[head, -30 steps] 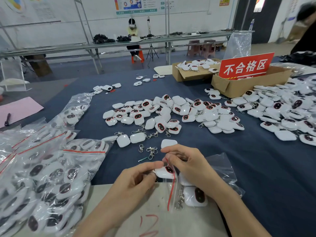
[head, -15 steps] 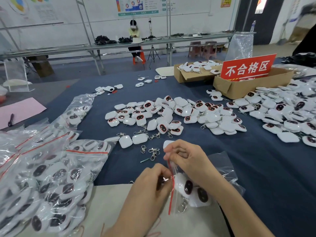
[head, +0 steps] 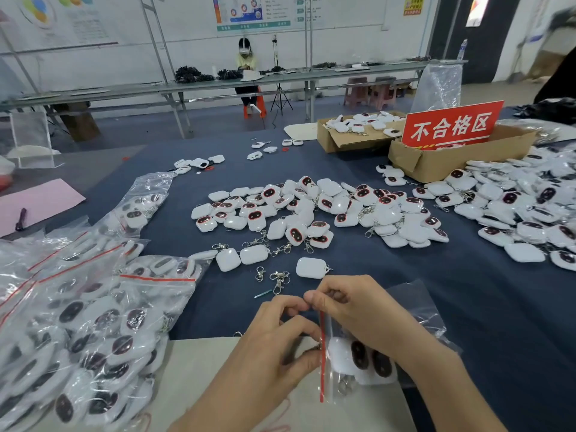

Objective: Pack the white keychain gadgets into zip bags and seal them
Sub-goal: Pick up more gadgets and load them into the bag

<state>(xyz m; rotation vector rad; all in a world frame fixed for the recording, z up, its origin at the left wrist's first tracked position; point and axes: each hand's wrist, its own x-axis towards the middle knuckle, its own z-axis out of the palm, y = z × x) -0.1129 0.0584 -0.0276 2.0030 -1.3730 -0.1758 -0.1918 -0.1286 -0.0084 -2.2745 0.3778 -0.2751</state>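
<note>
A clear zip bag with a red zip strip stands on its edge near the table's front, and white keychain gadgets with dark oval faces lie inside it. My left hand pinches the strip's lower part from the left. My right hand pinches its top end, with its fingers curled over the bag. A single white gadget lies just beyond my hands. Loose gadgets are heaped in the middle of the blue cloth.
Filled zip bags pile up at the left. Loose metal clasps lie in front of my hands. Two cardboard boxes and a red sign stand at the back right, and more gadgets spread to the right. A pink sheet lies far left.
A second ago my left hand was pushing a gadget into the bag's mouth. Now the gadgets sit inside, and both hands pinch along the red zip strip.
</note>
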